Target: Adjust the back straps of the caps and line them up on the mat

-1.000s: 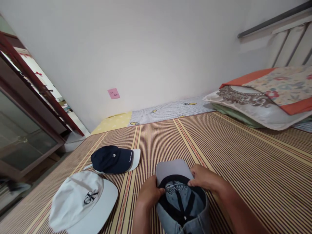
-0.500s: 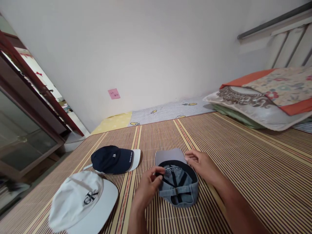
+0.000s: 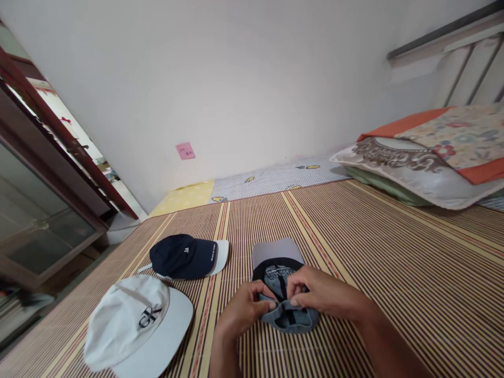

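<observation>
A grey-blue baseball cap (image 3: 293, 321) lies upside down on the striped mat, its grey brim (image 3: 277, 251) facing away from me and its inside showing. My left hand (image 3: 252, 304) pinches the cap's back strap from the left. From the right, my right hand (image 3: 311, 289) grips the same strap, thumb and fingers together. Both hands nearly meet over the strap's middle, and the fingers partly hide the buckle area. To the left rest a navy cap (image 3: 177, 257) with a white brim and a white cap (image 3: 126, 320) with black letters.
The striped bamboo mat (image 3: 244, 226) covers the bed. Pillows (image 3: 417, 168) with a floral orange-edged cloth (image 3: 472, 136) lie at the far right. A pink note (image 3: 185, 151) is stuck on the white wall (image 3: 275, 79). A glass-panelled cabinet (image 3: 39, 215) stands at the left.
My right hand has left the brim and come down to the back strap. My left hand has moved from the cap's left edge to the strap too.
</observation>
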The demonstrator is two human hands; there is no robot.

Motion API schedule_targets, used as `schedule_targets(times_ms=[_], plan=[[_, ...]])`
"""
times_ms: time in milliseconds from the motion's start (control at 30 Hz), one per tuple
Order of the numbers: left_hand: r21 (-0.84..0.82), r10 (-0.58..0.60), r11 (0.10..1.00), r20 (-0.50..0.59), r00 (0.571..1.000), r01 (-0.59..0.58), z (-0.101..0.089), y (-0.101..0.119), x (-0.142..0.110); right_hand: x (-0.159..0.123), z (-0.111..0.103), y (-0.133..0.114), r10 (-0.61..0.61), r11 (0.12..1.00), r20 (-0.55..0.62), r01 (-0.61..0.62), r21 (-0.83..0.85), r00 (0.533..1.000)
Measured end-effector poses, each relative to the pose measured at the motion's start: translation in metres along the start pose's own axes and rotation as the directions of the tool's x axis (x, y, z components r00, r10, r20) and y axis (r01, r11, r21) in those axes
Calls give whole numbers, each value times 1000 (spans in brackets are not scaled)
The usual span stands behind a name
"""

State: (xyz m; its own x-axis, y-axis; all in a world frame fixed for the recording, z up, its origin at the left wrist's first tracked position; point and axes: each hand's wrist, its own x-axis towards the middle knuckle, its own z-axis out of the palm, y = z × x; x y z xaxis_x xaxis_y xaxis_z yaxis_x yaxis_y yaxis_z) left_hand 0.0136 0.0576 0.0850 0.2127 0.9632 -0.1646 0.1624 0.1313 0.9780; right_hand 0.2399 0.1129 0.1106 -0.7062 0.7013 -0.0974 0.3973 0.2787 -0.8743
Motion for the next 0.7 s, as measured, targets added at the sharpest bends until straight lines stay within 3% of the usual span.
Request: schedule_targets(times_ms=[300, 533, 700], plan=[[-230, 44, 972, -23, 999, -49, 4, -4, 8, 3, -6, 9, -88, 992, -115, 97, 76, 990], [-213, 26, 977, -4, 1000, -26, 9, 0, 9, 4, -9, 22, -70, 990, -109, 82, 113, 992], [-190, 12, 982, -19, 1000, -16, 13, 1, 12, 0, -8, -1, -89, 992, -218, 106, 66, 972]])
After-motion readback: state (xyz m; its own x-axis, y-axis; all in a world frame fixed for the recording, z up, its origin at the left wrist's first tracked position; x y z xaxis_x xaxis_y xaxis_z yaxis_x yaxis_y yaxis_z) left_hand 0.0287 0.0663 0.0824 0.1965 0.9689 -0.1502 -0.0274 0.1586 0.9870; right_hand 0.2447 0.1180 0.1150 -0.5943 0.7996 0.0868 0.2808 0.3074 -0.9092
